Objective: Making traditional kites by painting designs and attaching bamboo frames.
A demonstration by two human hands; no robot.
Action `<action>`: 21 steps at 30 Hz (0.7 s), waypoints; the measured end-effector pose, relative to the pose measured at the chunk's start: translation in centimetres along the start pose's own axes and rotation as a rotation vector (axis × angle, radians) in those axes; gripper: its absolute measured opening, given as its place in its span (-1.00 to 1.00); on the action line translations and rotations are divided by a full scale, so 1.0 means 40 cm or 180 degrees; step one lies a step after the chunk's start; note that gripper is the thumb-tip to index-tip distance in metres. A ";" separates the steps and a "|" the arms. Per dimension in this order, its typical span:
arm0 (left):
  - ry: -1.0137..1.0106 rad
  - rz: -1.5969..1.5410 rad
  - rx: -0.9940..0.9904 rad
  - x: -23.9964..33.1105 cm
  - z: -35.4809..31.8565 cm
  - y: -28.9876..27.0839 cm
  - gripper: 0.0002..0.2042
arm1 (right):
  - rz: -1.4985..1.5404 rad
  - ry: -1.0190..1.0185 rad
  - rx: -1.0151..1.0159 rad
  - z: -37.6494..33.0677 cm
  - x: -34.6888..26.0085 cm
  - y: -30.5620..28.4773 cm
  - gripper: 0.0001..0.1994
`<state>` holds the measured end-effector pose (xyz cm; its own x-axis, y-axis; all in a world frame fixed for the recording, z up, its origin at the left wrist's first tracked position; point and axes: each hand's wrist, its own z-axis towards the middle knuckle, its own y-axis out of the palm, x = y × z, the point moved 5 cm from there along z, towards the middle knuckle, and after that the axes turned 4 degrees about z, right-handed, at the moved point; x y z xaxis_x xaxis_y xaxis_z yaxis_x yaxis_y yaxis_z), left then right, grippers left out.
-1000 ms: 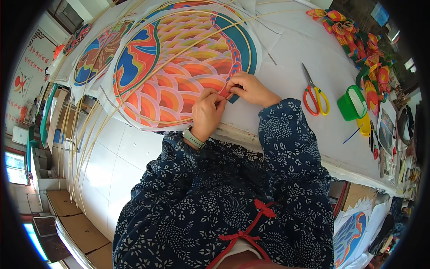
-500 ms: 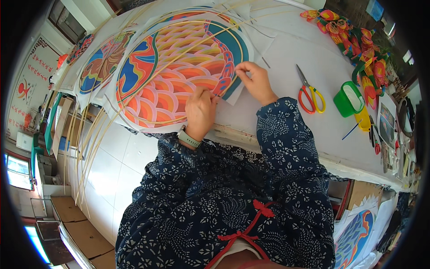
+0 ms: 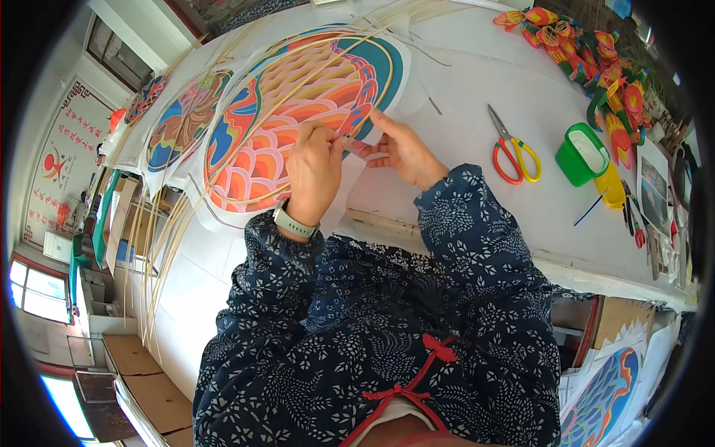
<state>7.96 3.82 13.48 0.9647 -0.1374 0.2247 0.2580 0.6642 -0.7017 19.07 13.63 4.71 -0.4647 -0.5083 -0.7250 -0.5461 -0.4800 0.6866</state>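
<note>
A large painted sheet point(image 3: 287, 134) with orange scales, blue fin shapes and a green band lies over the table's near edge. Thin bamboo strips curve round it, and one straight strip point(image 3: 302, 80) crosses it. At the sheet's near right edge, my left hand point(image 3: 314, 170) is closed in a pinch on the curved bamboo strip point(image 3: 389, 83). Close beside it, my right hand point(image 3: 408, 154) has its thumb on the strip and its fingers bent at the sheet's edge, closed on that edge. What lies between the fingertips is partly hidden.
Right of my hands lie scissors point(image 3: 514, 149) with red and yellow handles. Beyond them are a green tub point(image 3: 577, 170), a yellow container point(image 3: 612, 188) and a row of red-orange ornaments point(image 3: 596, 67). Long bamboo strips point(image 3: 167, 242) overhang the table at left.
Both hands have drawn closer together at the sheet's edge. My right hand has come down and left, from a raised pinch to thumb-on-strip. The view has shifted slightly.
</note>
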 end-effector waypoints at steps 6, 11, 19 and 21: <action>0.0105 -0.0002 -0.0050 -0.005 -0.002 0.011 -0.86 | 0.0033 -0.0541 -0.0162 -0.021 -0.020 0.061 -0.75; 0.0137 0.0104 0.0016 -0.001 0.001 0.011 -0.91 | 0.0018 -0.0664 -0.0280 -0.015 -0.013 0.046 -0.76; 0.0068 0.0106 -0.0006 0.003 0.004 0.014 -0.91 | 0.0045 -0.0550 -0.0437 0.000 -0.009 0.028 -0.78; 0.0056 0.0098 -0.0092 -0.013 -0.005 0.020 -0.89 | 0.0281 -0.0325 -0.0391 0.000 -0.013 0.050 -0.79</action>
<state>7.68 4.29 12.66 0.9729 -0.1304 0.1909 0.2294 0.6469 -0.7272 18.20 12.93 6.46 -0.5790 -0.4801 -0.6590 -0.4136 -0.5236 0.7448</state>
